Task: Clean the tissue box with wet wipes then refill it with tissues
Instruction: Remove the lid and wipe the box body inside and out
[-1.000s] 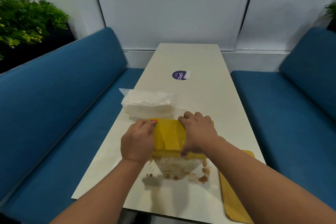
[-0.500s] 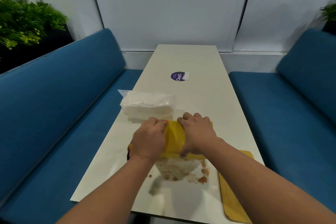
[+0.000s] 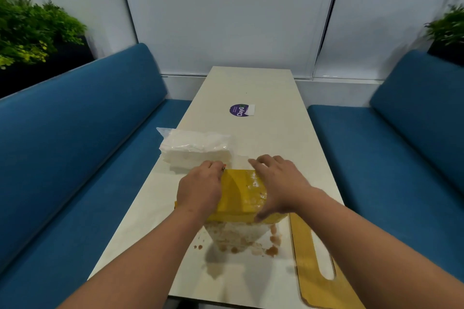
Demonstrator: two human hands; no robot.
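The yellow tissue box (image 3: 241,193) lies flat on the cream table (image 3: 251,83), its top streaked with wet white smears. My left hand (image 3: 199,188) lies on the box's left part with fingers curled over a wet wipe that is mostly hidden. Only a small orange-red bit shows at the fingertips. My right hand (image 3: 278,183) spans the box's right part, fingers over the far edge and thumb on the near side, holding it. A clear plastic pack of white tissues (image 3: 194,148) sits just beyond my left hand.
Brown stains (image 3: 238,241) mark the table right in front of the box. The box's flat yellow lid with a slot (image 3: 316,266) lies at the near right table edge. A purple sticker (image 3: 237,110) is farther up. Blue benches (image 3: 75,145) flank the table.
My left hand slid right across the box top, then back left and toward the far edge. My right hand's fingers stretched further past the far edge. The box stayed put.
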